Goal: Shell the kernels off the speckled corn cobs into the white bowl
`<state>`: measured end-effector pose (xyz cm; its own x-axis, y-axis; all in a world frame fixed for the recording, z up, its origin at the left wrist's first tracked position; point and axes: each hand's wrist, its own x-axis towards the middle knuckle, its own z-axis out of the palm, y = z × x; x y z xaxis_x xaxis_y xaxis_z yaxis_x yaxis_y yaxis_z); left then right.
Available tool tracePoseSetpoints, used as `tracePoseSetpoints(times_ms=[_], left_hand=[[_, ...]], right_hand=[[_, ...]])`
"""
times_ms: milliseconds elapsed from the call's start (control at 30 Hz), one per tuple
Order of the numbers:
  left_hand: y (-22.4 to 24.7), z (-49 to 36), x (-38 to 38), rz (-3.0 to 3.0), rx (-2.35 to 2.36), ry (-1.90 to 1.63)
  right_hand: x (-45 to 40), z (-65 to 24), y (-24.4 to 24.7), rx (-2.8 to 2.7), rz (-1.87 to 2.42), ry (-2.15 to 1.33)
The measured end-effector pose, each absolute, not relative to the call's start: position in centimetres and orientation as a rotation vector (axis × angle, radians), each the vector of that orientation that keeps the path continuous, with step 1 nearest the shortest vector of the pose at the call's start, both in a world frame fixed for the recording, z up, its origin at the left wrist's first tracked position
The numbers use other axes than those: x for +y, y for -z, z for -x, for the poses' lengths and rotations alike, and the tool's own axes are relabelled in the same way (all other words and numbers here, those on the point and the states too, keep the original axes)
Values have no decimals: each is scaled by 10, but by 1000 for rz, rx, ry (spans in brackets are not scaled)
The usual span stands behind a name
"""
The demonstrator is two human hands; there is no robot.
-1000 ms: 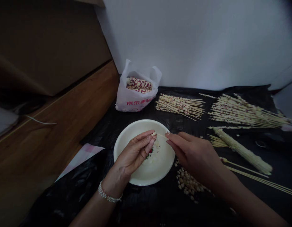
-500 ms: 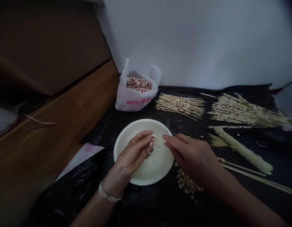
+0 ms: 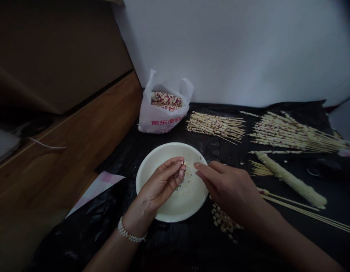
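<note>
My left hand (image 3: 163,179), wearing a beaded bracelet on the wrist, pinches a small pale and reddish corn kernel (image 3: 183,162) over a white bowl (image 3: 146,166). Thumb and fingertips partly cover the kernel. Facing it from the right, my right hand (image 3: 226,179) is closed, thumb against forefinger, on a thin wooden skewer (image 3: 188,165) whose tip points at the kernel. Most of that skewer is hidden by the hand. Dark bits and pale scraps lie in the bottom of the bowl. Loose kernels (image 3: 224,223) are heaped below my right hand.
Behind the bowl stands a white plastic bag (image 3: 156,120) with speckled corn cobs (image 3: 167,99). Kernel-threaded skewers lie in a smaller bundle (image 3: 211,124) and a larger bundle (image 3: 285,132). A stripped cob (image 3: 294,181), bare skewers (image 3: 260,169) and black plastic sheeting (image 3: 107,204) are also there.
My right hand has shifted slightly left. The kernel in my left fingertips now shows a reddish side, and the skewer tip sits close to it. The bowl and bundles look the same.
</note>
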<state>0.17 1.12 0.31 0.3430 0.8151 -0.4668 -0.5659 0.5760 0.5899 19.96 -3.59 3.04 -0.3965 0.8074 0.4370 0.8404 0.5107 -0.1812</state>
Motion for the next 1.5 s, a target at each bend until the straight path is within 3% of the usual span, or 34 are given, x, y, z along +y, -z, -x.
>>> tracePoseSetpoints(times_ms=[1500], left_hand=[[-5,-2,9,-319,862,-993]], right_hand=[[-38,-195,-24,-2245,1358,196]])
